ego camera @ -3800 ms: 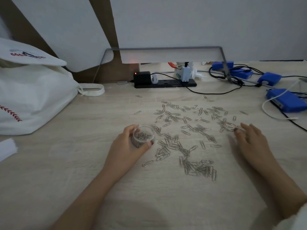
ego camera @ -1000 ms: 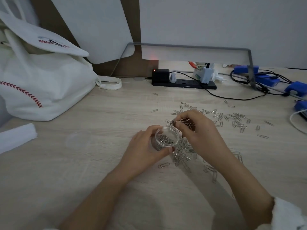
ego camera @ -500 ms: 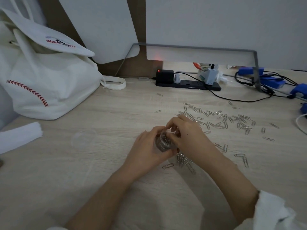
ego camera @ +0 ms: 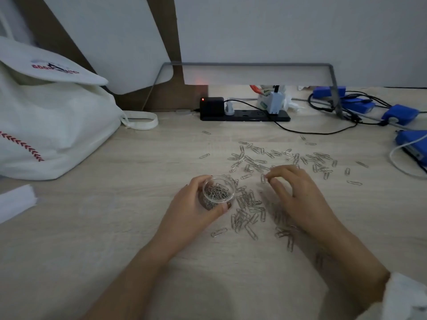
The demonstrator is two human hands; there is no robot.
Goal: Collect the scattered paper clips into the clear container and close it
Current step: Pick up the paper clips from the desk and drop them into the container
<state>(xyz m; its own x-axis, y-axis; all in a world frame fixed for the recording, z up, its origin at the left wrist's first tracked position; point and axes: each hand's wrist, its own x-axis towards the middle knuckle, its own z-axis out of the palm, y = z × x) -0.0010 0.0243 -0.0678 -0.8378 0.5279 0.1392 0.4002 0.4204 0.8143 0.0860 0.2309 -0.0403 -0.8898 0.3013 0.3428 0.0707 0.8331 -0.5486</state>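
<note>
Plainly, the left hand (ego camera: 195, 213) was grasping the clear container (ego camera: 221, 201) near the middle of the bench (ego camera: 92, 239), thumb against its near wall and fingers curled round the far side. The small round tub stood open at the top, and a tangle of silver paper clips (ego camera: 216, 191) lay in the bottom of it. A heap of loose clips (ego camera: 247, 211) lay on the bench just to the right of the tub, and more were strewn farther back. The right hand (ego camera: 300, 195) hung low over them, fingers bent, its fingertips (ego camera: 269, 176) right at one clip; whether they had pinched it I could not tell. A white cloth bag (ego camera: 57, 135) sat far left, and a black power strip (ego camera: 245, 117) lay along the back.
</note>
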